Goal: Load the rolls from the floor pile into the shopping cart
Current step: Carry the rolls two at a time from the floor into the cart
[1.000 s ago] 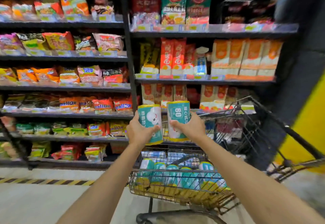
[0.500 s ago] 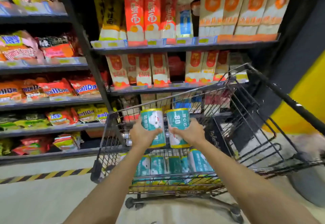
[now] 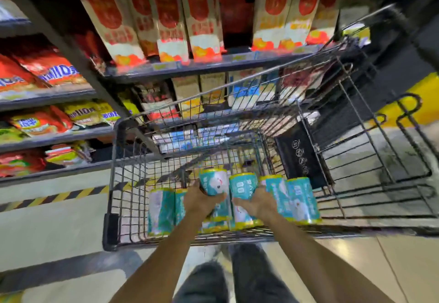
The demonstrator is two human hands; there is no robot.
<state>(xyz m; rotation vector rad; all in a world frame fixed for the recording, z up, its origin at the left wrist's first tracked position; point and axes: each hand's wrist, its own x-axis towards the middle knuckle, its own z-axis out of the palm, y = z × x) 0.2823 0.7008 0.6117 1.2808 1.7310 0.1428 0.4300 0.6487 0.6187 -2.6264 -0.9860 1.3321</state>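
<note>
One roll (image 3: pixel 213 182) clasped in left grip (image 3: pixel 202 204), another roll (image 3: pixel 243 185) in right grip (image 3: pixel 255 204), both inside cart (image 3: pixel 110 230)

The shopping cart (image 3: pixel 113 172) is dark metal wire. The rolls (image 3: pixel 300 198) wear glossy plastic film. The floor (image 3: pixel 356 264) tiles shine smooth. Snack bags (image 3: pixel 45 65) look glossy.

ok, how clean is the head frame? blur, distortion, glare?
Head view: motion blur smears the shelf packets and cart rim; wide-angle slants the shelf upright; centre is sharper, so the left hand and right hand gripping rolls read clearly; mild glare on the floor, lower right.
</note>
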